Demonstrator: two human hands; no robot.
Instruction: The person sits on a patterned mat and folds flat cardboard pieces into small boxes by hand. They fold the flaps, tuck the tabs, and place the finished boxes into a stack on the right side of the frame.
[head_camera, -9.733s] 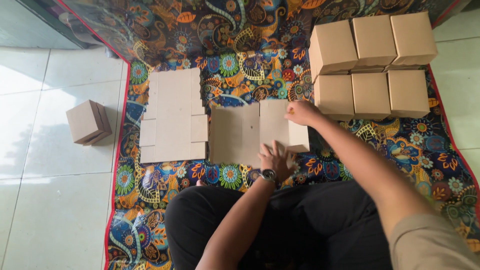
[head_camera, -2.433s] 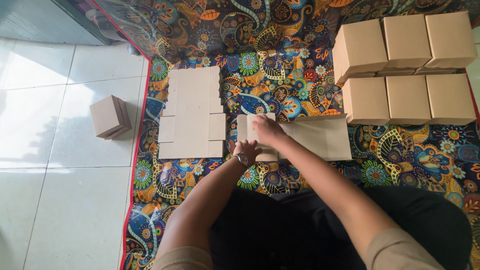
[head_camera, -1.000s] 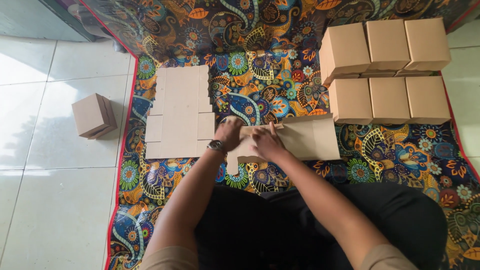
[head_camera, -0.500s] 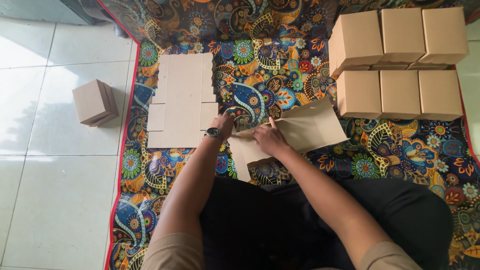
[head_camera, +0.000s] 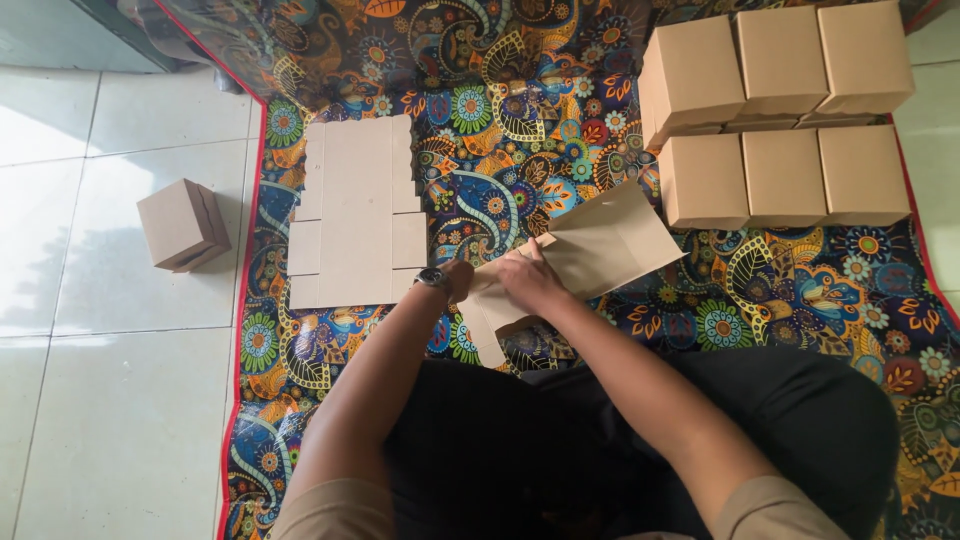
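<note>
My left hand (head_camera: 462, 280) and right hand (head_camera: 530, 280) both grip a flat cardboard blank (head_camera: 590, 255), fingers closed on its near end just above my lap, at the middle of the patterned mat's (head_camera: 800, 300) near edge; its far end tilts up off the mat. A stack of unfolded blanks (head_camera: 355, 215) lies by the mat's left edge. Folded brown boxes (head_camera: 780, 120) sit stacked in rows at the far right corner. One more box (head_camera: 182, 225) stands apart on the tiled floor (head_camera: 100, 400), left of the mat.
</note>
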